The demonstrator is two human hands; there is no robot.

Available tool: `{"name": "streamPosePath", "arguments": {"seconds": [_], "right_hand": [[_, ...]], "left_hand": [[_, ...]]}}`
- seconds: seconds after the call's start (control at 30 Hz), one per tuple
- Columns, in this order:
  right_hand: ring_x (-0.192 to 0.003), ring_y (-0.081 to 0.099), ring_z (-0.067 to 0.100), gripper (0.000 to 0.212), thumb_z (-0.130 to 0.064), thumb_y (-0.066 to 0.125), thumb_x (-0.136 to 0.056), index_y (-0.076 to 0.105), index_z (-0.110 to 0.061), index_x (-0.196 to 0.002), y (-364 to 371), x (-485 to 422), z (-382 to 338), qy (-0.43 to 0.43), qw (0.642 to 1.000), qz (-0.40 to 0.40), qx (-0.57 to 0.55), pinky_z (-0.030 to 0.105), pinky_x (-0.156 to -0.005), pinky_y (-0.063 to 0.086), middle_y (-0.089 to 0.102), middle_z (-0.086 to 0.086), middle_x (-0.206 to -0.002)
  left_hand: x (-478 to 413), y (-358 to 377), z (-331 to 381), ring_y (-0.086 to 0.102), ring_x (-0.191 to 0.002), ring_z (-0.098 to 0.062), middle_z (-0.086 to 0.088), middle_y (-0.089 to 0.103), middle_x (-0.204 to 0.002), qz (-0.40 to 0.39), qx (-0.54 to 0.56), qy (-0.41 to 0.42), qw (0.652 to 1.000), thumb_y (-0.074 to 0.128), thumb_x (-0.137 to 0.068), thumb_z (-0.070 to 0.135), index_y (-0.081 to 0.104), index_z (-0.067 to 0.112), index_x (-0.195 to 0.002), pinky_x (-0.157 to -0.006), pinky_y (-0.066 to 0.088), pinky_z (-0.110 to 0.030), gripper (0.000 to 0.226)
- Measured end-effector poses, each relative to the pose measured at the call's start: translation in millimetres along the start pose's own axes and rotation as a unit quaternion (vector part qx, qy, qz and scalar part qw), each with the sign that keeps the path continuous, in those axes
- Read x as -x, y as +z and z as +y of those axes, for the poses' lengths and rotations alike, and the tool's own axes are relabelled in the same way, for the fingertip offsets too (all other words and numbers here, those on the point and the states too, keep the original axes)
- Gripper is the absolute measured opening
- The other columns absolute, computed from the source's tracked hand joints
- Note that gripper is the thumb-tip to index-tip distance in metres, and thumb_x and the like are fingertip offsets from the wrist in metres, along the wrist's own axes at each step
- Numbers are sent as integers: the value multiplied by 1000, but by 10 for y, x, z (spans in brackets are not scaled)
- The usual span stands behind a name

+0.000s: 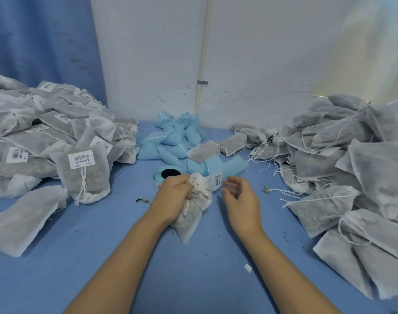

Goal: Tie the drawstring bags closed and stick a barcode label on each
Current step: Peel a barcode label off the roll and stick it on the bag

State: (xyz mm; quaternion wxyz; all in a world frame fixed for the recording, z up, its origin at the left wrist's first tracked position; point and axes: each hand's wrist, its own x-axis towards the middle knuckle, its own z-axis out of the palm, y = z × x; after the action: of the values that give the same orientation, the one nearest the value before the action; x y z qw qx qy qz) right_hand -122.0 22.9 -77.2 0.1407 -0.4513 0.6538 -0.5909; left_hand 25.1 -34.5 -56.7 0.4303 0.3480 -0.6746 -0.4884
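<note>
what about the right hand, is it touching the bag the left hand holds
Apart. The head view shows a strip of blue table between the right hand and the bag, which only the left hand grips at its gathered neck.

The bag [190, 225] gripped in the left hand [174, 193] is thin, matt white non-woven cloth, sheer enough to show dark, dried filling. The left pile [46, 132] and the right pile [341, 166] look the same stuff, with twisted white cords [83, 180]. The labels [82, 159] are smooth white paper. The label roll [158, 175] and the loose pale blue backing strips [168, 137] carry a slight gloss. The table top [193, 279] is matt blue; the far wall [261, 64] is chalky, chipped paint.
</note>
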Motion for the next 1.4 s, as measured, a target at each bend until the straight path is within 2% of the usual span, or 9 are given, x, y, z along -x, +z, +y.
{"name": "streamPosePath", "arguments": {"seconds": [0.13, 0.27, 0.6, 0.8, 0.9, 1.07, 1.2, 1.3, 1.4], "right_hand": [[-102, 62, 3, 26, -4, 61, -90, 63, -15, -114, 29, 8, -21, 7, 996, -81, -36, 19, -92, 47, 67, -9, -107], [-87, 64, -6, 22, -6, 61, -90, 63, -28, -92, 43, 27, -32, 1, 993, -100, -67, 13, -78, 48, 70, -15, -92], [-69, 64, -5, 11, -12, 59, -94, 63, -22, -92, 26, 42, -51, 10, 986, -88, -141, 7, -63, 44, 72, -16, -75], [-67, 63, 2, 10, -14, 56, -95, 64, -19, -92, 6, 40, -66, 11, 986, -76, -147, 8, -62, 46, 72, -16, -74], [-66, 54, 14, 6, -16, 59, -94, 64, -18, -92, -2, 44, -62, 26, 987, -52, -152, 10, -56, 42, 70, -10, -69], [-78, 58, 8, 14, -16, 63, -91, 68, -27, -84, -43, -7, -56, 46, 984, 91, -146, 23, -73, 47, 67, -8, -85], [-67, 61, 1, 17, -6, 61, -90, 69, -20, -83, -84, -4, -114, 74, 964, 127, -223, 12, -68, 48, 68, -2, -77], [-65, 59, -5, 20, -1, 63, -86, 73, -19, -82, -71, 17, -163, 91, 963, 112, -226, 7, -64, 44, 69, -11, -75], [-72, 62, 3, 17, -3, 63, -86, 73, -16, -81, -35, 50, -229, 117, 950, 97, -272, 15, -72, 49, 71, -5, -77]], "left_hand": [[55, 24, 49, 30, -59, -14, -7, 32, -62, -31, 14, 6, 999, 43, -53, 5, 38, -6, -58, -52, 24, -21, 13], [53, 38, 54, 30, -60, -15, -8, 33, -63, -35, 15, -3, 999, 41, -49, 8, 40, -9, -59, -51, 24, -20, 20], [48, 38, 70, 34, -67, -19, -11, 39, -69, -30, 22, -20, 999, 42, -50, 8, 47, -14, -65, -61, 28, -29, 28], [44, 40, 67, 30, -67, -21, -11, 34, -68, -20, 17, -30, 999, 40, -68, -19, 41, -11, -60, -57, 24, -28, 12], [38, 39, 61, 30, -66, -20, -10, 34, -68, -17, 19, -29, 999, 40, -69, -19, 40, -9, -59, -55, 24, -25, 14], [-1, 73, 40, 31, -61, -17, -7, 33, -61, 33, 32, -36, 998, 40, -75, -15, 34, 7, -56, -57, 24, -27, 29], [-22, 150, 9, 35, -62, -11, 3, 38, -64, 79, -9, -45, 996, 41, -86, -5, 36, 13, -61, -50, 29, -14, 32], [-21, 177, 19, 53, -92, -15, 0, 59, -96, 63, -9, -36, 997, 42, -89, -4, 61, 6, -100, -82, 40, -12, 24], [3, 197, 79, 52, -121, -15, 0, 59, -128, 50, 59, -28, 997, 48, -87, -7, 55, 14, -130, -105, 39, -26, 48]]}}
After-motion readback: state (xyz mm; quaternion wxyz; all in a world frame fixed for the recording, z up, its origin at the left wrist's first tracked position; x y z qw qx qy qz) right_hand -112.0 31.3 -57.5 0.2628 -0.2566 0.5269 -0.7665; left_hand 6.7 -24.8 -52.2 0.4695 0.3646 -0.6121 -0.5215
